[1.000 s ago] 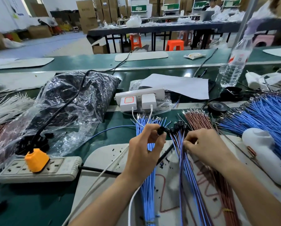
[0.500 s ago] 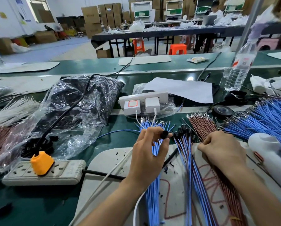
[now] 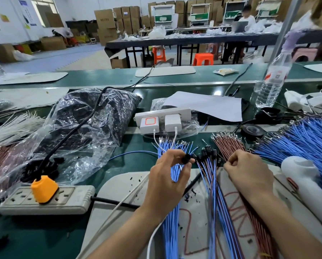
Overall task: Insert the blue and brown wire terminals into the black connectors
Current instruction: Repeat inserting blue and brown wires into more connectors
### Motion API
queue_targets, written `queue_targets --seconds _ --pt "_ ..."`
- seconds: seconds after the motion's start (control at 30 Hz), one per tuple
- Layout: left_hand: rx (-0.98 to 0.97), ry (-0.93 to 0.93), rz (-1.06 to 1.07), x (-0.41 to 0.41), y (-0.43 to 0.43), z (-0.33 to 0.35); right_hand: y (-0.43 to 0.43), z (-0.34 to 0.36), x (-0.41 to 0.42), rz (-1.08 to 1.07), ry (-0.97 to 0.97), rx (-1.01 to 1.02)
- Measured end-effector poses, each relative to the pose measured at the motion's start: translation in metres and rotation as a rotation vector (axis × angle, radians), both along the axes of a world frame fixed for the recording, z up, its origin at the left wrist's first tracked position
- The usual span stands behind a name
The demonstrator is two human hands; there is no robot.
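Observation:
My left hand (image 3: 168, 179) pinches a small black connector (image 3: 186, 158) between thumb and fingers, held above a bundle of loose blue wires (image 3: 172, 217). To its right lies a bunch of blue and brown wires that end in several black connectors (image 3: 207, 153). My right hand (image 3: 248, 174) rests with curled fingers on the near end of the brown wire bundle (image 3: 226, 144), fingertips pinched at a brown wire. More blue wires (image 3: 304, 139) fan out at the far right.
A white mat (image 3: 122, 193) lies under my hands. A power strip with an orange plug (image 3: 44, 189) sits to the left, a plastic bag of black parts (image 3: 85, 118) behind it. White chargers (image 3: 160, 121), black tape (image 3: 252, 130), a water bottle (image 3: 270, 85) and a white tool (image 3: 306, 184) stand around.
My right hand has moved right, from the connector-tipped bunch to the brown wire bundle. My left hand keeps holding the black connector in about the same place.

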State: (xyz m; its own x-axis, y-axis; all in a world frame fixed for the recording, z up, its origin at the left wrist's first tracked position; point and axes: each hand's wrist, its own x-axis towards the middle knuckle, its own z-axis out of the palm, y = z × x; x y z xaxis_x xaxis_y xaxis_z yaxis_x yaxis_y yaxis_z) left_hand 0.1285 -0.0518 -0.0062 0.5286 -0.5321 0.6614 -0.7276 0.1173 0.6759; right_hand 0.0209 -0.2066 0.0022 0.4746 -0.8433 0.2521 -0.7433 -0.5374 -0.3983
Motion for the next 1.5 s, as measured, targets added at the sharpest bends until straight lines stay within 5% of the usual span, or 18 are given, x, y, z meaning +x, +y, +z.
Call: queue_targets --seconds 0.1,0.23,0.43,0.63,1.17,1.3,1.5 --pt "0.01 0.005 -0.015 0.001 0.001 -0.001 0.002 0.007 -0.003 0.039 -0.301 -0.118" --pt "0.024 0.017 -0.087 0.002 0.0 -0.001 0.028 0.015 0.002 0.484 -0.592 -0.197" --pt "-0.005 0.188 -0.116 0.005 -0.001 -0.002 0.039 0.007 0.011 0.737 -0.501 0.068" --pt "-0.133 0.532 -0.063 0.017 -0.003 0.003 0.014 0.011 -0.005 0.851 -0.254 1.165" --pt "-0.337 0.683 0.175 0.029 -0.003 0.0 -0.008 0.016 -0.019 1.21 0.24 1.514" --pt "-0.324 0.736 0.169 0.03 -0.004 -0.001 -0.014 0.01 -0.022 1.179 0.047 1.626" --pt "-0.265 0.738 0.142 0.028 -0.002 0.0 -0.008 -0.001 -0.012 0.826 -0.467 1.614"
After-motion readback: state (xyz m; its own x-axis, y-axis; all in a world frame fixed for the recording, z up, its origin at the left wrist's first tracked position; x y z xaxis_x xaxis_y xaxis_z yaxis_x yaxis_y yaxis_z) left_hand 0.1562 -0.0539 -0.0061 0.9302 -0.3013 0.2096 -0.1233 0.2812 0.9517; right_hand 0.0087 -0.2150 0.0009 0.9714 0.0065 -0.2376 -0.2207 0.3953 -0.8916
